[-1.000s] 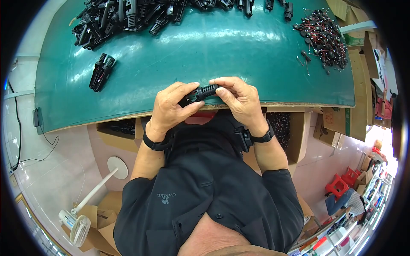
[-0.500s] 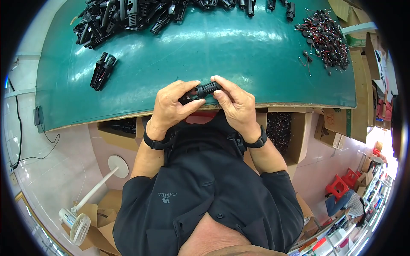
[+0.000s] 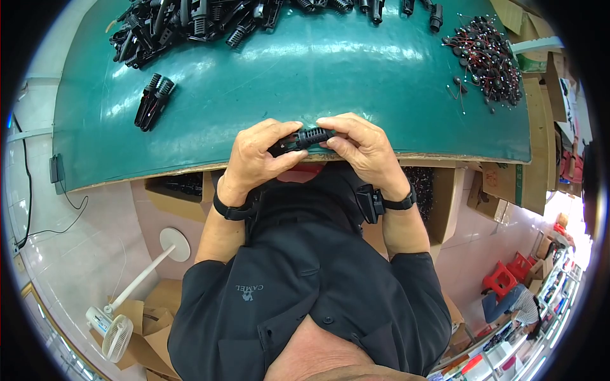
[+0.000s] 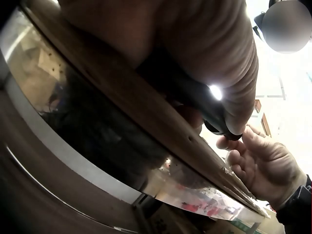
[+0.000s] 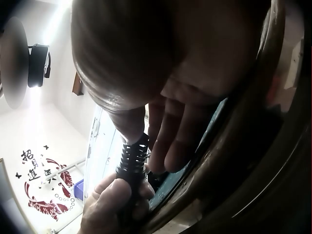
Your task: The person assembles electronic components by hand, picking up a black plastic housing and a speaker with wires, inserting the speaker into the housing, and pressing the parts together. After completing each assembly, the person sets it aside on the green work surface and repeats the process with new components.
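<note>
Just over the table's near edge, my left hand [image 3: 259,152] grips a black plastic housing [image 3: 311,136] with a ribbed, slotted end, thumb on one side and fingers on the other. That ribbed end points toward my right hand [image 3: 363,147], whose thumb and forefinger pinch its tip. In the right wrist view the ribbed end [image 5: 132,158] stands out between the two hands. The left wrist view shows the dark smooth body [image 4: 195,97] under the left fingers, with the right hand [image 4: 268,163] close to its end.
A pair of similar black housings [image 3: 154,101] lies on the green table [image 3: 273,82] at left. A large heap of black parts [image 3: 171,28] fills the far left. Small black parts with red wires [image 3: 488,60] are piled at far right. Cardboard boxes [image 3: 173,206] stand below the edge.
My right hand shifted slightly left, then back right, with its wrist turning, while its fingertips stayed at the ribbed end. The left hand keeps its grip almost in place.
</note>
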Demonstrator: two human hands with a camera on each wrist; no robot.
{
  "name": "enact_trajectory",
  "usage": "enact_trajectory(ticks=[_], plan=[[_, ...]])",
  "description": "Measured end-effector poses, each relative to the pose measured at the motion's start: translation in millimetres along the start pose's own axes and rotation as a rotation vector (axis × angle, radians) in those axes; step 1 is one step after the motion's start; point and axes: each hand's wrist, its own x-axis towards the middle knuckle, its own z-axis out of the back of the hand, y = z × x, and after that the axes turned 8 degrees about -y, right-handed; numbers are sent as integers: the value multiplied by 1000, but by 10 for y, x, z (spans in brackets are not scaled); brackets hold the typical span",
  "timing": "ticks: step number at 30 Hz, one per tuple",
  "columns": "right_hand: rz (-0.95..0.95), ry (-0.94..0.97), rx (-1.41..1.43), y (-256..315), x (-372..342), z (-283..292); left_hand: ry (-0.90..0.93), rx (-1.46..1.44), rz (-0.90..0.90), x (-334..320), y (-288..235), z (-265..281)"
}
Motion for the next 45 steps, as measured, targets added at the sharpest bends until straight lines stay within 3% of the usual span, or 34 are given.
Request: enact_trajectory(ticks=[9,17,20,24,37,45], plan=[[99,-39,-67,-48,-24,-10,-21,18,-23,6,-22,-5],[-60,-87,-2,-8,-58,-21,-13,11,-16,-6,-23,-13],[-316,-123,194,43,-64,-53,-22,15,-25,-18,-19,-14],[-349,-97,122,118,-41,-46,-28,-5,-48,-18,-2,-17],[-341,-172,196,33,-81,-157,-20,5,-42,-16,-4,-16],[-257,-218,56,18,-118,-233,-20,16,-18,-10,-26,-17]])
